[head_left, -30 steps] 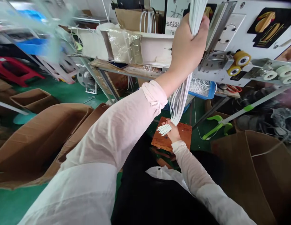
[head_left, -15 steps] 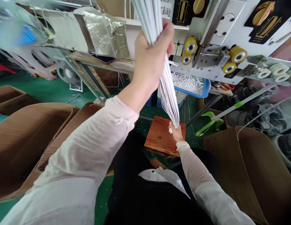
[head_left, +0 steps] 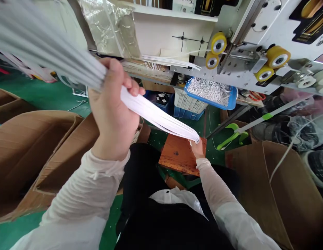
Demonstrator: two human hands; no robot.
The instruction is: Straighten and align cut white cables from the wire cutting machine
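Observation:
My left hand is closed round a thick bundle of white cords that runs from the upper left corner down to the right. My right hand grips the lower end of the same bundle just above a small brown wooden stool. The cord ends poke out beside my right fingers. Both arms wear pale pink sleeves, and my dark lap fills the bottom middle.
A white machine panel with yellow rollers stands ahead. Below it a blue tray of white bits sits on crates. Open cardboard boxes stand at left and right on the green floor.
My left hand has swung down and to the left with the bundle, which now slants instead of hanging upright. My right hand stays at the stool, gripping the lower end.

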